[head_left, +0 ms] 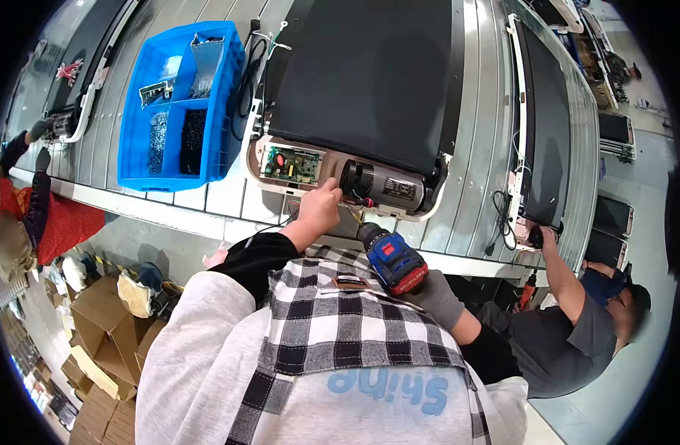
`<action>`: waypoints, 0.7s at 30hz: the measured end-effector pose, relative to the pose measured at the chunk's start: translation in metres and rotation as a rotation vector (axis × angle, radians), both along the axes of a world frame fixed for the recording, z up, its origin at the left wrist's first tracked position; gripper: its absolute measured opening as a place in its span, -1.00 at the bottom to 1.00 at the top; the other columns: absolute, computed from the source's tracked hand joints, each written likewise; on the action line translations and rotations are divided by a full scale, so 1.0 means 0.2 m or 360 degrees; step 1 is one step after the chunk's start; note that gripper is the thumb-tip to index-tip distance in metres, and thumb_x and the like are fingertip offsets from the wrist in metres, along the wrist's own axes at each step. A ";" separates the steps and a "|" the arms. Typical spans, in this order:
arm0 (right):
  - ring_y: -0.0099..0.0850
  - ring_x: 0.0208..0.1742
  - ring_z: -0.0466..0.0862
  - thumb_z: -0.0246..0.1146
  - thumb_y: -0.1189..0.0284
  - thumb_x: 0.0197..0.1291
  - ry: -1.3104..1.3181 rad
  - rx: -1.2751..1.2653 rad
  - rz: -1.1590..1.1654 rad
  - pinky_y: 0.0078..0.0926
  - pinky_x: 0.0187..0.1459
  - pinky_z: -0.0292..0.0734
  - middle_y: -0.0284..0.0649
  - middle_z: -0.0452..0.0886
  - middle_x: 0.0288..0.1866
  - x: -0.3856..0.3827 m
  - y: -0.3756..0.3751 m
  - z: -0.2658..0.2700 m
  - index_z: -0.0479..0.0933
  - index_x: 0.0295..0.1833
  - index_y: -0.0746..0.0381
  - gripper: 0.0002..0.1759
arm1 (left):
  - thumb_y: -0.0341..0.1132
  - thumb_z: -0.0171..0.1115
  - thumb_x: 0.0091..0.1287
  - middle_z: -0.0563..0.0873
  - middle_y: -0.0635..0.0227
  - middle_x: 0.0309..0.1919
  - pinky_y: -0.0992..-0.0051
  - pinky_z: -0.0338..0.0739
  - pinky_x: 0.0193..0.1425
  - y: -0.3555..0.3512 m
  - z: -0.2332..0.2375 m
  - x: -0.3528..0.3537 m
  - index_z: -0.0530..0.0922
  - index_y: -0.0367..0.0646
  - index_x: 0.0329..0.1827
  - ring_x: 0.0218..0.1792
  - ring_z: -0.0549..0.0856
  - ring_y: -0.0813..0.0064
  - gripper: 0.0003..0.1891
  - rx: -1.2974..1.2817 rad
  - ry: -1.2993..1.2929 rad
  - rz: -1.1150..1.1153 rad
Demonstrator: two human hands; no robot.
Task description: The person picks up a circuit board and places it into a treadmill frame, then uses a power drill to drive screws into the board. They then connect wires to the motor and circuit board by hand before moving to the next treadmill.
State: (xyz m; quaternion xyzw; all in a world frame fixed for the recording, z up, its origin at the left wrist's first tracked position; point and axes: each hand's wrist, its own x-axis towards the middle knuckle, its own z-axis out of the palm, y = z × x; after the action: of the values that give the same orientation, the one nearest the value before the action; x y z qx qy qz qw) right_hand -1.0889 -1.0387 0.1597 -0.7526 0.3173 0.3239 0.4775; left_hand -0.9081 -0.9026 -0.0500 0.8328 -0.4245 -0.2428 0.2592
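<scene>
My left hand (319,209) is bare and closed, with its fingertips at the front of a treadmill's motor bay (277,187). What it pinches, if anything, is hidden. Just left of those fingers lies a green circuit board (294,165); to the right sits a black cylindrical motor (384,185) with a label. In a grey glove, my right hand (438,298) grips a blue and red cordless drill (396,262). The drill's chuck and bit point toward the bay's front edge, near the motor. A black running belt (362,70) stretches away behind the bay.
A blue divided bin (215,159) with screws and parts stands left on the metal slatted line (103,159). Black cables (251,81) lie beside it. Another treadmill (544,119) is at the right, where a co-worker (569,334) reaches in. Another person (21,222) works far left. Cardboard boxes (106,319) stand below.
</scene>
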 end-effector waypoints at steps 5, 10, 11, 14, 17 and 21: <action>-0.15 -0.17 0.68 0.36 0.16 -0.06 0.0099 -0.0057 0.0142 -0.35 -0.12 0.57 -0.06 0.67 -0.28 0.02 0.00 -0.03 0.57 -0.08 0.19 -0.55 | -0.48 0.15 -0.03 0.50 0.22 -0.33 0.11 0.50 -0.42 -0.01 0.00 -0.02 0.48 -0.16 -0.52 -0.46 0.63 0.07 -0.97 -0.0024 -0.0027 0.0046; -0.10 -0.16 0.65 0.33 0.11 -0.04 0.0039 -0.0105 0.0140 -0.32 -0.11 0.56 -0.04 0.66 -0.26 0.04 0.01 -0.11 0.57 -0.09 0.17 -0.55 | -0.48 0.16 -0.03 0.50 0.22 -0.34 0.12 0.50 -0.41 0.00 0.00 0.00 0.48 -0.16 -0.53 -0.46 0.63 0.07 -0.96 -0.0032 -0.0026 0.0056; -0.09 -0.16 0.65 0.33 0.10 -0.04 0.0040 -0.0101 0.0156 -0.32 -0.11 0.56 -0.03 0.66 -0.26 0.05 0.01 -0.12 0.57 -0.09 0.17 -0.55 | -0.48 0.16 -0.04 0.50 0.22 -0.34 0.12 0.50 -0.41 0.00 0.00 0.00 0.48 -0.16 -0.53 -0.46 0.63 0.07 -0.96 -0.0036 -0.0027 0.0057; -0.07 -0.17 0.65 0.32 0.08 -0.03 0.0037 -0.0095 0.0213 -0.32 -0.12 0.55 -0.03 0.66 -0.26 0.06 0.00 -0.14 0.56 -0.06 0.16 -0.53 | -0.49 0.13 -0.01 0.50 0.22 -0.35 0.13 0.49 -0.44 0.00 -0.01 -0.01 0.48 -0.17 -0.52 -0.48 0.62 0.07 -0.98 -0.0063 -0.0037 0.0056; -0.06 -0.17 0.64 0.31 0.06 -0.03 0.0044 -0.0071 0.0266 -0.30 -0.12 0.55 -0.02 0.65 -0.26 0.08 -0.01 -0.17 0.53 -0.01 0.14 -0.48 | -0.51 0.11 0.02 0.49 0.22 -0.35 0.13 0.48 -0.44 0.01 -0.02 -0.01 0.48 -0.17 -0.49 -0.49 0.61 0.05 -0.97 -0.0092 -0.0001 0.0067; -0.03 -0.18 0.63 0.29 -0.02 -0.04 0.0191 -0.0012 0.0414 -0.24 -0.12 0.54 0.00 0.65 -0.25 0.28 -0.04 -0.05 0.46 0.04 0.13 -0.40 | -0.55 0.09 0.04 0.47 0.15 -0.33 0.12 0.47 -0.41 0.03 -0.01 0.00 0.47 -0.22 -0.42 -0.43 0.58 -0.01 -0.93 -0.0189 0.0179 0.0055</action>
State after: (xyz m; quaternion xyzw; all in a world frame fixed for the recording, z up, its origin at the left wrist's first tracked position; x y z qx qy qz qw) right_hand -1.0338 -1.0474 0.1495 -0.7684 0.2464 0.4264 0.4087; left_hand -0.9074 -0.8956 -0.0521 0.8082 -0.4086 -0.2591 0.3358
